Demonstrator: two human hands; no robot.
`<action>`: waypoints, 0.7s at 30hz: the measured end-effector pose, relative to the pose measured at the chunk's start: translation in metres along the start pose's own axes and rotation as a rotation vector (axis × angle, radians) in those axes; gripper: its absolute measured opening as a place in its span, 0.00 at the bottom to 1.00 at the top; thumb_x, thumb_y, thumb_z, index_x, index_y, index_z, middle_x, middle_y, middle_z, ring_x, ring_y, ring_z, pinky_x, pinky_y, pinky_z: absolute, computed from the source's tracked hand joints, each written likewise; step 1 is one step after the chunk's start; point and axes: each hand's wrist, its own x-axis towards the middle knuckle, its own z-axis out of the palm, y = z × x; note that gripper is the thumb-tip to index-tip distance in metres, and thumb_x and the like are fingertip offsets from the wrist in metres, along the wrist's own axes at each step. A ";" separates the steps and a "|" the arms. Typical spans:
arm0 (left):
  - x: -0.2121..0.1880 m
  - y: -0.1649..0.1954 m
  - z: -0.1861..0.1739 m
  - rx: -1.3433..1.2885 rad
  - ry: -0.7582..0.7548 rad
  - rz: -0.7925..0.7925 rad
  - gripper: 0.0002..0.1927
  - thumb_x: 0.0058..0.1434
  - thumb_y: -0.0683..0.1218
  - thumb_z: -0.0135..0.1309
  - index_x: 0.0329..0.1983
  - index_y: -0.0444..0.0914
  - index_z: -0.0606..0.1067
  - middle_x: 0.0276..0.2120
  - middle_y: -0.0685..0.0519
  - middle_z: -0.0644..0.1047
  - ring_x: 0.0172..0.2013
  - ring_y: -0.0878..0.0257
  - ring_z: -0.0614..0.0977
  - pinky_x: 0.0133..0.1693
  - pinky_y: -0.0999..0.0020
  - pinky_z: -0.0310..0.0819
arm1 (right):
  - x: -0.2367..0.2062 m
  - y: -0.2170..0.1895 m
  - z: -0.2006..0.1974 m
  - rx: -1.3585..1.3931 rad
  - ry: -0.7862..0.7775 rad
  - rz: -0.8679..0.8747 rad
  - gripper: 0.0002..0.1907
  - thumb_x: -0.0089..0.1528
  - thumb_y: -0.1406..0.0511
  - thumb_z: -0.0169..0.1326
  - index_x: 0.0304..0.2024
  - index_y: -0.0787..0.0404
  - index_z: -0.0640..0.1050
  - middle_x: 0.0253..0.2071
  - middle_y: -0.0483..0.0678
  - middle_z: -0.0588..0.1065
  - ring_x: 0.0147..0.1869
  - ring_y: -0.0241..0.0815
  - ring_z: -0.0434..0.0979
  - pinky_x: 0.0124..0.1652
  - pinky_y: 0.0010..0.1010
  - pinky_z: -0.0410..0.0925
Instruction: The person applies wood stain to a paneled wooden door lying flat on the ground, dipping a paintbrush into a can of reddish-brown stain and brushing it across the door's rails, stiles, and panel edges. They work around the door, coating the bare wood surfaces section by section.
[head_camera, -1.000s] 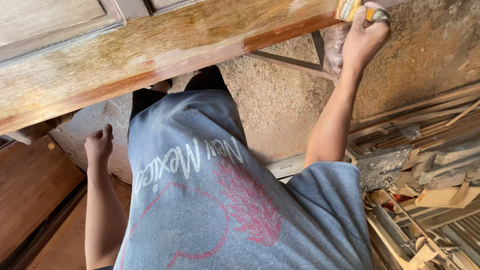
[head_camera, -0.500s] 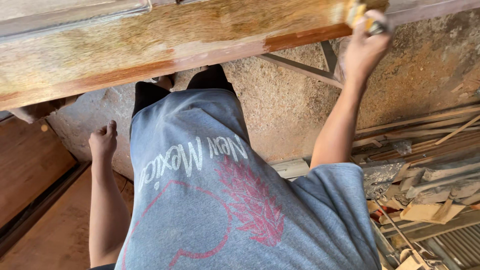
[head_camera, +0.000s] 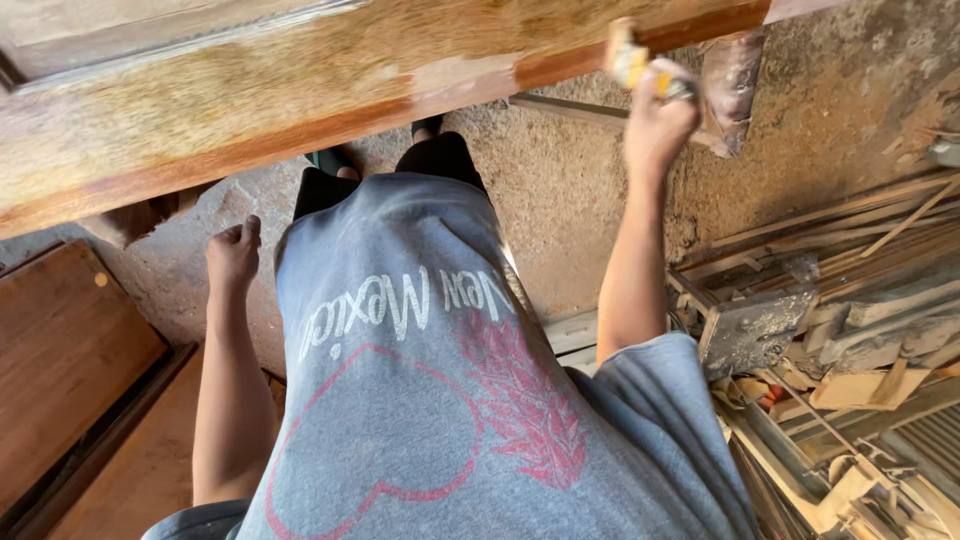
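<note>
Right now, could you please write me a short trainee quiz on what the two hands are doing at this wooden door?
1. True or false: the right hand grips a yellow-handled tool at the edge of the wooden door.
2. What does the left hand hold?
3. The pile of wood offcuts lies on which side of the person? A) left B) right

Key: 1 true; 2 nothing, it hangs free with fingers loosely curled; 3 B.

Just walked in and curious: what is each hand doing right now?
Left hand: hangs loose at the side, holding nothing.
Right hand: closed around a scraper at the wooden door edge.
</note>
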 end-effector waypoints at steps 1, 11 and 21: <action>0.004 -0.003 -0.005 -0.016 -0.001 -0.010 0.31 0.72 0.64 0.52 0.32 0.32 0.79 0.27 0.39 0.79 0.34 0.48 0.82 0.43 0.55 0.74 | 0.005 0.002 0.000 0.002 0.032 0.144 0.05 0.69 0.65 0.56 0.47 0.55 0.79 0.42 0.48 0.83 0.38 0.36 0.85 0.32 0.25 0.77; 0.023 -0.043 -0.028 -0.210 -0.003 0.205 0.30 0.74 0.61 0.53 0.26 0.32 0.75 0.19 0.45 0.72 0.23 0.60 0.71 0.30 0.58 0.67 | -0.168 -0.127 0.125 0.047 -0.248 -0.444 0.09 0.67 0.68 0.61 0.48 0.58 0.76 0.38 0.48 0.70 0.39 0.41 0.74 0.33 0.35 0.70; 0.034 -0.087 -0.049 -0.228 -0.021 0.243 0.29 0.72 0.61 0.53 0.26 0.32 0.75 0.18 0.45 0.71 0.21 0.62 0.70 0.29 0.59 0.67 | -0.146 -0.109 0.106 -0.006 -0.117 -0.321 0.04 0.67 0.69 0.58 0.44 0.60 0.77 0.41 0.51 0.73 0.42 0.43 0.78 0.36 0.34 0.75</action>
